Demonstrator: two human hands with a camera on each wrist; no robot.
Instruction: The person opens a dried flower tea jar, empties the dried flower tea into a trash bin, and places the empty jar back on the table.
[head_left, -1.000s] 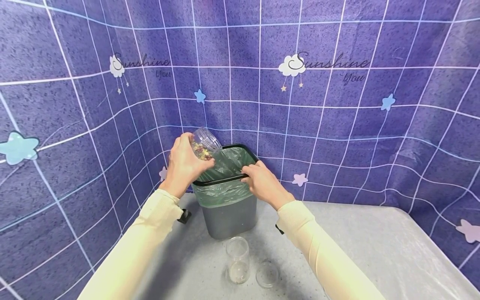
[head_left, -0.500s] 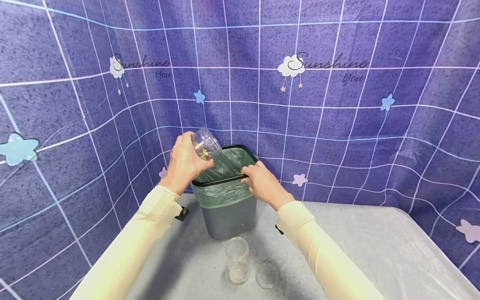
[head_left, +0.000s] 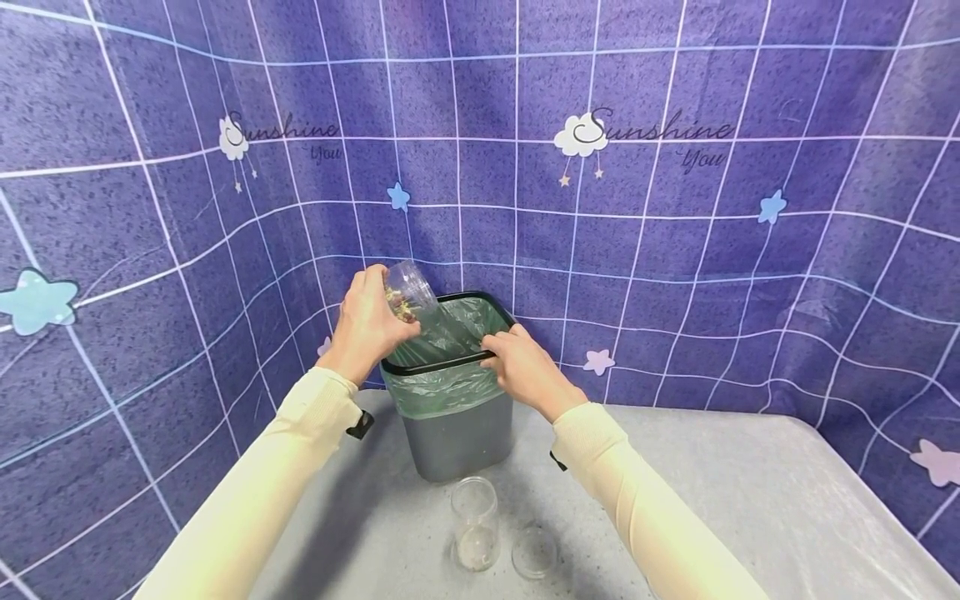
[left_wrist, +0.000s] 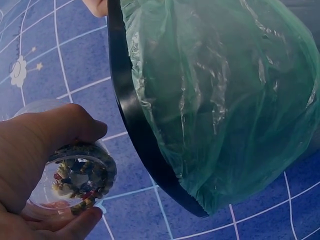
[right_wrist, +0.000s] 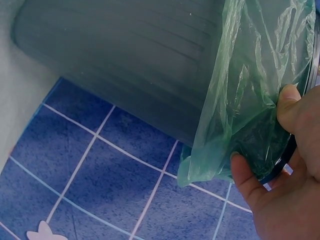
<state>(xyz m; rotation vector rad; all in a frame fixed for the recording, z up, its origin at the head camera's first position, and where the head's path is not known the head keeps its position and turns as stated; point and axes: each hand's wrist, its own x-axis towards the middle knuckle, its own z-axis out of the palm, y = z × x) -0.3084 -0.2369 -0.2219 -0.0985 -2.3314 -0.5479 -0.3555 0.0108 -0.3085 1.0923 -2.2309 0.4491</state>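
My left hand (head_left: 369, 321) grips a clear plastic jar (head_left: 412, 287), tilted with its mouth toward the bin's opening. Small dried pieces, yellow and dark red (left_wrist: 80, 180), lie inside the jar. A grey trash bin (head_left: 461, 437) with a black rim (head_left: 431, 365) stands below, lined with a green plastic bag (head_left: 450, 392) folded over its edge. On the bin's right side my right hand (head_left: 528, 367) holds the rim; in the right wrist view its thumb presses the bag (right_wrist: 250, 100) from outside while other fingers go behind the rim.
An uncapped clear jar (head_left: 476, 525) stands on the grey tabletop (head_left: 720, 492) in front of the bin. Beside it lies a round clear lid (head_left: 534, 552). A purple curtain (head_left: 480, 167) with grid lines hangs behind and to the left.
The left hand and its jar have shifted slightly left, and the jar looks a little more steeply tipped. The right hand keeps its hold on the rim.
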